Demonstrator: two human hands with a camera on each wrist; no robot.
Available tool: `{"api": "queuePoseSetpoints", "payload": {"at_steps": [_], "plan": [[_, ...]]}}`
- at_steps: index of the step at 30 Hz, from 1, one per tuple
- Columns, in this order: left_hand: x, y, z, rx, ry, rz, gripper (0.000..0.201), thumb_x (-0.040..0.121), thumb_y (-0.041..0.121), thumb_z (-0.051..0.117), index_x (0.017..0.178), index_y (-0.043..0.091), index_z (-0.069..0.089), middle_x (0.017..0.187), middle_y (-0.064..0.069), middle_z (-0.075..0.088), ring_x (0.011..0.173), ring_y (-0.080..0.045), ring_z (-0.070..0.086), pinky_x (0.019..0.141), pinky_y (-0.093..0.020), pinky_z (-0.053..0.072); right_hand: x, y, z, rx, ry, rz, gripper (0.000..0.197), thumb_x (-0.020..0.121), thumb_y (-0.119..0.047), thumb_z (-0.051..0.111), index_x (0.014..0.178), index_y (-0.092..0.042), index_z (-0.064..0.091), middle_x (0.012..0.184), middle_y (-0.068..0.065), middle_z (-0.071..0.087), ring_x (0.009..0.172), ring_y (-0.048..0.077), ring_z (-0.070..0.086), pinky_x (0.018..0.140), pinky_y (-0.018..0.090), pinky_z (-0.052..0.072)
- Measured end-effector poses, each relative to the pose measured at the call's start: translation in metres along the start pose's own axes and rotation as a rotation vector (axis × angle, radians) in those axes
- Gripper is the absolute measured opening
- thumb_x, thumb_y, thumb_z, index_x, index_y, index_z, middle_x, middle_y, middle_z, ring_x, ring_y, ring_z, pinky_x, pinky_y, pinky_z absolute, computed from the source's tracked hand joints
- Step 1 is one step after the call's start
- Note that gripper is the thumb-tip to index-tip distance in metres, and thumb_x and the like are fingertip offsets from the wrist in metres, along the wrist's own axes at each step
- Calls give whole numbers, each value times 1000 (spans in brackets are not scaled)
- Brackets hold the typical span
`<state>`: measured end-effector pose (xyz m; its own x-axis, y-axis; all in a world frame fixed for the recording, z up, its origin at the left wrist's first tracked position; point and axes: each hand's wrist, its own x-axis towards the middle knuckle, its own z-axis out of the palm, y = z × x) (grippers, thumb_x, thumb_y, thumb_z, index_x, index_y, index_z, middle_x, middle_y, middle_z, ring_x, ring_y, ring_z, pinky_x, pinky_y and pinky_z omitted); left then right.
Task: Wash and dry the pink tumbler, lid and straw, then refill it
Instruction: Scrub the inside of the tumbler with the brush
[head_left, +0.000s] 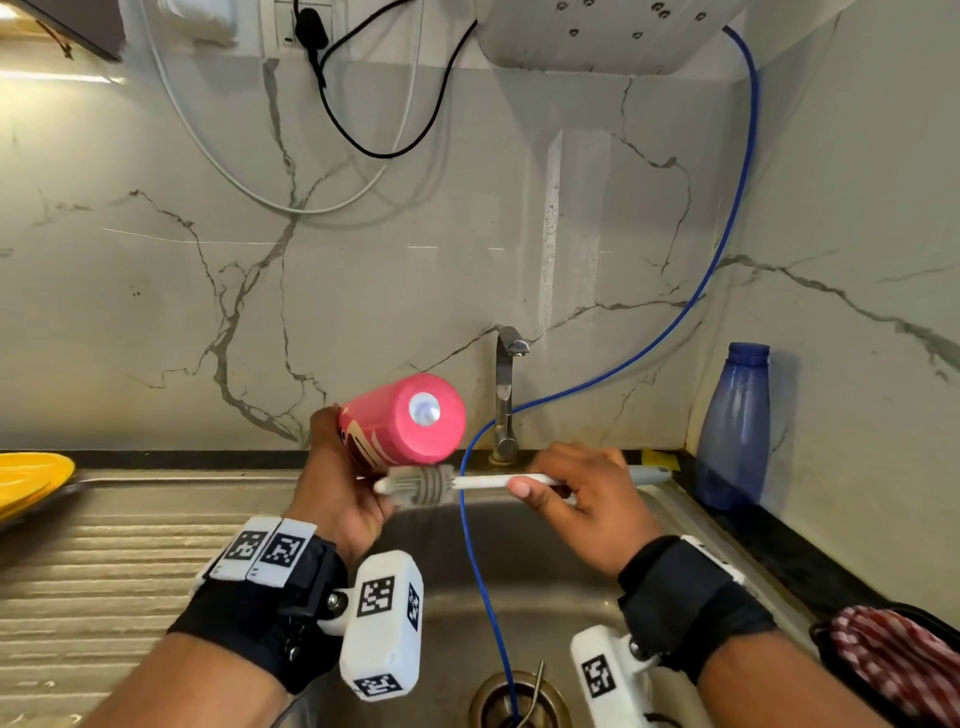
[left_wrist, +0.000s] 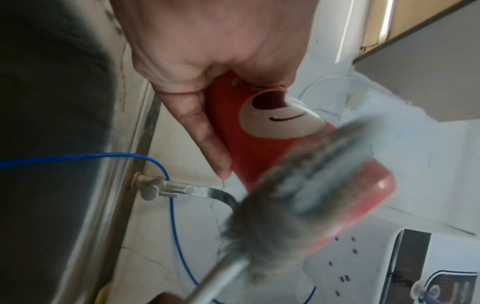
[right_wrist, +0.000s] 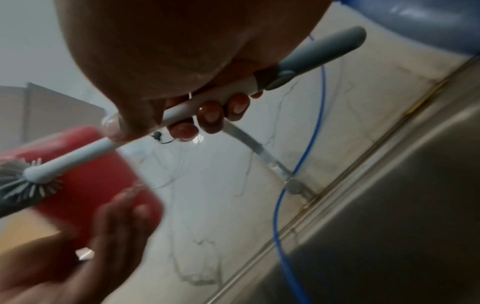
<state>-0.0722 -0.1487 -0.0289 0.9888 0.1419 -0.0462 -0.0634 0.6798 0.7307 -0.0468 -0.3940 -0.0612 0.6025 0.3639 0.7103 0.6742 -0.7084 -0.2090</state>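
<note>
My left hand (head_left: 337, 493) grips the pink tumbler (head_left: 410, 418) above the sink, tilted with its base toward the camera. A cartoon face shows on the tumbler (left_wrist: 272, 131) in the left wrist view, my fingers (left_wrist: 207, 139) wrapped round its side. My right hand (head_left: 576, 499) holds the white handle of a bottle brush (head_left: 431, 486). The grey bristle head lies against the tumbler's lower side. In the right wrist view the brush (right_wrist: 85, 152) crosses in front of the blurred tumbler (right_wrist: 103, 181). No lid or straw is in view.
The steel sink (head_left: 545, 582) lies below, its tap (head_left: 506, 395) at the back edge. A blue hose (head_left: 478, 561) runs down into the drain. A blue bottle (head_left: 735, 431) stands at the right, a yellow plate (head_left: 31, 480) at the left, a checked cloth (head_left: 893, 660) at the lower right.
</note>
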Motion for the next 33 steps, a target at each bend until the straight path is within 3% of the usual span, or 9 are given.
{"api": "queuePoseSetpoints", "payload": {"at_steps": [2,5,10,13,16,18,23,29,33], "plan": [[-2,9,1,-41,48,-8,64,93,59,52,131,9,56,114,-19,67,83,-29,72,46,-31,58,-5,24,-6,47,21,97,48,87,-77,33,71,-36,52,70,-14,51,74,1,49,81,37,39],[-3,13,-2,-71,71,-22,68,91,62,54,134,9,54,124,-25,64,94,-38,70,48,-34,60,-2,31,-15,315,144,152,61,85,-79,41,75,-21,60,68,-6,52,67,9,50,66,30,41],[-4,-6,4,27,77,0,55,95,59,51,113,7,61,100,-21,70,89,-33,70,55,-39,63,7,-6,-3,199,102,-2,45,93,-71,41,72,-34,54,69,-12,50,71,9,52,71,42,43],[-6,-13,11,87,52,17,50,97,57,49,98,9,62,86,-18,70,80,-28,69,54,-36,61,8,-8,2,233,107,-12,40,94,-70,41,69,-41,50,68,-11,48,69,10,51,69,40,42],[-2,-6,8,67,66,28,51,95,60,51,105,11,61,96,-19,69,86,-29,70,53,-37,63,1,14,-2,307,125,75,63,88,-81,36,72,-24,57,68,-4,50,65,14,50,63,36,41],[0,-4,4,82,86,44,53,93,62,52,110,13,61,101,-19,70,88,-30,71,52,-35,62,-3,23,-2,304,102,140,70,84,-86,34,74,-21,59,68,-4,52,66,13,51,64,35,42],[5,-13,-1,135,93,77,59,94,64,49,120,12,61,104,-20,71,89,-30,72,51,-35,61,7,2,2,217,109,46,58,90,-78,36,73,-25,56,68,-8,50,69,12,52,71,41,44],[3,-5,-1,129,115,77,52,93,64,51,109,15,60,105,-20,70,92,-31,72,53,-36,62,-4,25,3,286,97,198,63,86,-83,33,76,-25,55,65,-11,50,65,11,50,73,37,40],[2,-5,0,136,114,99,54,94,64,50,114,15,61,105,-19,72,92,-32,72,53,-37,62,5,1,5,282,89,71,65,88,-79,35,74,-19,57,67,-5,50,66,13,51,67,35,42]]}}
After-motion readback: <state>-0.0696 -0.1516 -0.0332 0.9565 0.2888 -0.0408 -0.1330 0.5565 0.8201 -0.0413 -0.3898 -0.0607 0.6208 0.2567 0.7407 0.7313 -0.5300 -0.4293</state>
